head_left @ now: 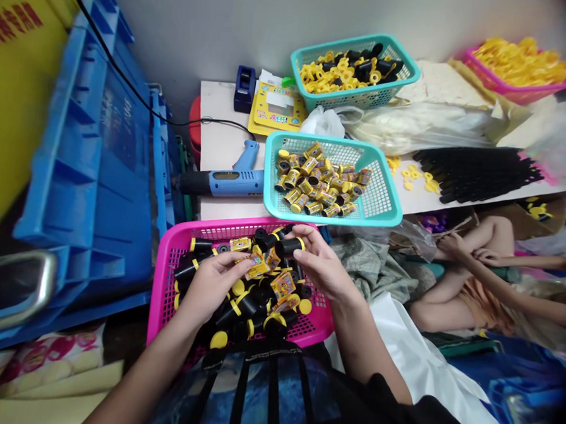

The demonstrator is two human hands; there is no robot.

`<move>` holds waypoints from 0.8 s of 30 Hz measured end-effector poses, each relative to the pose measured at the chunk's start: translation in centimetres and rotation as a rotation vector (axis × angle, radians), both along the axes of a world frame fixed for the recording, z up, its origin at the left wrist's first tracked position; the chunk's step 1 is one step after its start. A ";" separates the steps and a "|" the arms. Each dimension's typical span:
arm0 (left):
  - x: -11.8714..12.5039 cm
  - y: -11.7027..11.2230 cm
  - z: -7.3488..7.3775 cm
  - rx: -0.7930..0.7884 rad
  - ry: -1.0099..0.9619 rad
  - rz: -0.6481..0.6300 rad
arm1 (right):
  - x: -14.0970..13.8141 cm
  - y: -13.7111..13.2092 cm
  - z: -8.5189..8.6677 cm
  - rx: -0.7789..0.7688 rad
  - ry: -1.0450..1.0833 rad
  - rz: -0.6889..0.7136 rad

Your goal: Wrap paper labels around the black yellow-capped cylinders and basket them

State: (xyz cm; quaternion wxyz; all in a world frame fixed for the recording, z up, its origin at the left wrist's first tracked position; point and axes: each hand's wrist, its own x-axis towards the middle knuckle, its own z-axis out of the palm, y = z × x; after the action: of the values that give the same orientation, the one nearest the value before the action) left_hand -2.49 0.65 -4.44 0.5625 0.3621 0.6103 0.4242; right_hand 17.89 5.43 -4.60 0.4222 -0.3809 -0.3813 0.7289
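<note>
Head view looks down on our two hands over a pink basket point(206, 226), heaped with black cylinders point(254, 304) that have yellow caps or rims, and with printed labels point(283, 285) among them. Our left hand point(218, 281) pinches a printed yellow wrap point(260, 268) between thumb and fingers; whether anything sits inside it we cannot tell. Our right hand point(328, 268) grasps a single black cylinder point(288, 246) with a yellow end, just beside the wrap and above the heap.

Just beyond, at the edge of the table point(221, 123), we have a teal basket point(392, 211) partly filled with labelled cylinders point(308, 187); they gather toward its left, leaving mesh showing on the right. A blue heat gun point(237, 183) lies just left of it. Farther back, a second teal basket point(339, 101) holds yellow pieces point(318, 81) on the left and more black cylinders mostly on the right. At the far right, another pink basket point(519, 91) is piled above its rim with yellow parts point(523, 60).
</note>
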 end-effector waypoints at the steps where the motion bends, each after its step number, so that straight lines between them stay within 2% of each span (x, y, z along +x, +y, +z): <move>1: -0.1 0.0 0.0 0.013 0.030 -0.014 | 0.3 0.2 0.2 0.021 -0.025 0.037; 5: -0.2 -0.1 0.1 0.115 0.088 -0.073 | 0.4 0.7 0.7 0.076 -0.114 0.150; 12: -0.1 -0.3 -0.3 0.135 -0.003 -0.116 | 0.0 0.1 0.2 0.094 -0.162 0.163; 15: 0.1 -0.1 -0.2 0.147 0.002 -0.106 | -0.2 -0.5 0.0 0.133 -0.225 0.123; 20: 0.0 0.0 -0.2 0.213 0.025 -0.091 | -1.3 -1.3 -0.2 0.220 -0.295 -0.064; 24: -0.3 -0.3 -0.4 0.190 -0.047 -0.084 | -1.9 -1.4 -0.4 0.153 -0.249 -0.050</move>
State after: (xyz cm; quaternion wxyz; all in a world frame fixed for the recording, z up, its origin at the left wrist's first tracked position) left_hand -2.82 0.38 -4.89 0.5571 0.4291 0.5381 0.4647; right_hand 16.01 4.01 -4.96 0.4173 -0.4445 -0.4757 0.6341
